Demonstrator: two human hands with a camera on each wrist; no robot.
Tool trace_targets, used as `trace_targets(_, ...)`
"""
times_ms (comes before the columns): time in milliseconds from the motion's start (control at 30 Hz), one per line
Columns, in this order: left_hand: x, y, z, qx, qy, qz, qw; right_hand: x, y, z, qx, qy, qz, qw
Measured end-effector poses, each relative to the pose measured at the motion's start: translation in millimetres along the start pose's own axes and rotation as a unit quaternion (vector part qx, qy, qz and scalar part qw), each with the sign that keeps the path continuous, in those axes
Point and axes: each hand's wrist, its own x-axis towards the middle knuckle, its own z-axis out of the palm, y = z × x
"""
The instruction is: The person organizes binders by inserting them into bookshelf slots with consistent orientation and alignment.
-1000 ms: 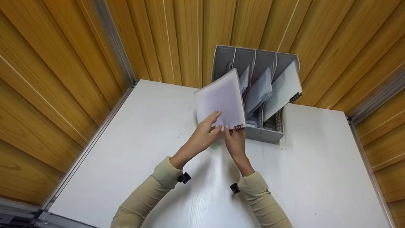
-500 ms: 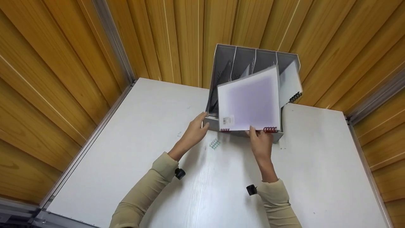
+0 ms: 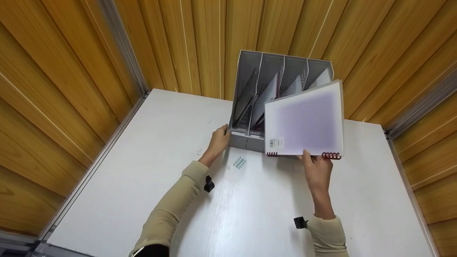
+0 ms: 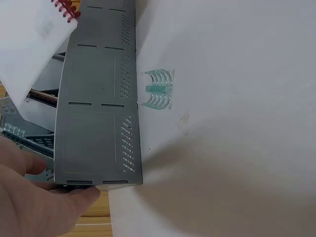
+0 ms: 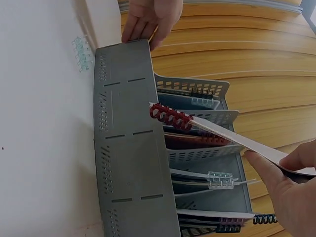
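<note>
My right hand (image 3: 318,175) pinches a spiral notebook (image 3: 307,125) by its bound lower edge. Its cover is white with a purple middle, a barcode label and red rings. The notebook is tilted in front of the right part of a grey file organizer (image 3: 251,143), hiding that part. My left hand (image 3: 218,141) grips the organizer's front left corner, and in the left wrist view the thumb lies over the wall. Several other ring-bound notebooks lean in the compartments, among them a dark one (image 3: 246,100) at far left and a white one (image 3: 266,101) beside it.
On the white table (image 3: 178,142), just in front of the organizer, lies a small teal clear plastic comb piece (image 3: 240,163). Wood-panelled walls (image 3: 203,46) stand behind and at both sides, with the organizer close to the back one.
The red-ringed notebook has moved right across the organizer's front in my right hand. My left hand has let go of the notebook and taken hold of the organizer's left corner.
</note>
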Motion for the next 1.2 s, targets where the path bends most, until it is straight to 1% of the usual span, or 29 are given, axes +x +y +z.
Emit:
trace_targets(100, 7.2, -1.4, -2.3, 0.028, 0.023, -0.017, 0.9992, -1.1, 2, -8, 0.001, 0.003, 0.015, 0.9999)
trace_targets(167, 10.6, -1.4, -3.7, 0.037, 0.025, -0.024, 0.9987, -1.9, 3, -14, 0.008, 0.008, 0.019, 0.9998)
trace_targets(233, 13.1, -1.1, -5.2, 0.038, 0.021, -0.026, 0.9987, -2.6, 4, -18, 0.009, 0.017, 0.020, 0.9996)
trace_targets(367, 17.0, -1.2, -6.7, 0.034, 0.011, -0.014, 0.9993, -3.2, 5, -25, 0.013, 0.035, 0.020, 0.9991)
trace_targets(433, 17.5, -1.9, -7.0, 0.032, 0.012, -0.010, 0.9994, -3.4, 5, -26, 0.008, 0.038, 0.019, 0.9990)
trace_targets(500, 17.2, -2.8, -7.6, 0.029, 0.006, -0.009, 0.9995, -3.7, 5, -27, 0.009, 0.040, 0.021, 0.9989)
trace_targets(600, 16.2, -3.9, -8.5, 0.028, -0.011, -0.014, 0.9994, -4.3, 4, -28, 0.007, 0.042, 0.031, 0.9986)
trace_targets(733, 15.3, -4.6, -11.1, 0.026, -0.029, -0.029, 0.9988, -4.9, 2, -31, 0.024, 0.042, 0.040, 0.9980)
trace_targets(867, 15.0, -4.6, -13.6, 0.025, -0.040, -0.036, 0.9982, -2.6, 2, -33, 0.031, 0.057, 0.040, 0.9971)
trace_targets(967, 15.2, -5.4, -15.3, 0.030, -0.042, -0.034, 0.9981, 2.0, -1, -31, 0.038, 0.068, 0.039, 0.9962)
trace_targets(1033, 16.0, -5.7, -16.2, 0.034, -0.036, -0.033, 0.9982, 7.9, -3, -26, 0.040, 0.071, 0.033, 0.9961)
trace_targets(1100, 16.6, -5.7, -17.0, 0.036, -0.030, -0.031, 0.9984, 15.4, -7, -19, 0.042, 0.073, 0.023, 0.9962)
trace_targets(1200, 16.5, -5.7, -16.7, 0.035, -0.030, -0.027, 0.9986, 28.8, -13, -4, 0.032, 0.087, 0.006, 0.9957)
